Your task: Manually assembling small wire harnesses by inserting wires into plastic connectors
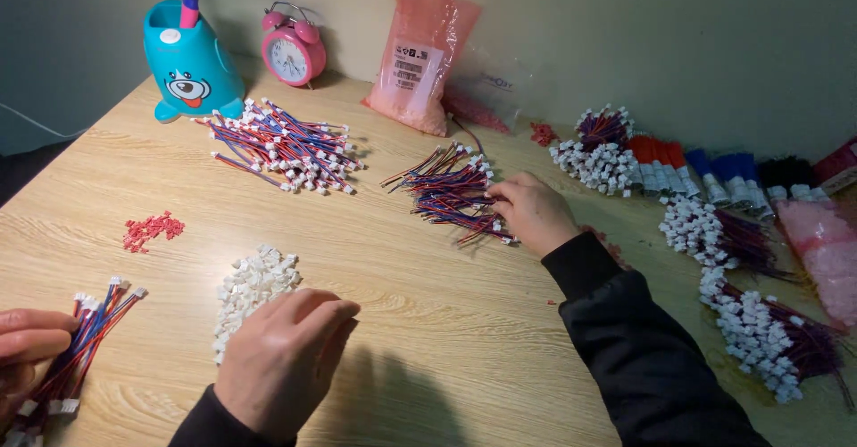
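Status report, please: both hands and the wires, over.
Right hand on middle wire pile, grip unclear. Left hand palm down beside white connector pile. Another person's hand holds a wire bundle, far left.

I see my left hand point(284, 358) palm down, fingers loosely curled; my right hand point(532, 212) is stretched far forward, dark sleeve extended, fingertips pinched together.

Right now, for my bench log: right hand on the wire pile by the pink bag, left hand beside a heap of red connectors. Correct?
No: the head view shows the left hand beside a heap of white connectors, not red. The right hand is on the wire pile by the pink bag.
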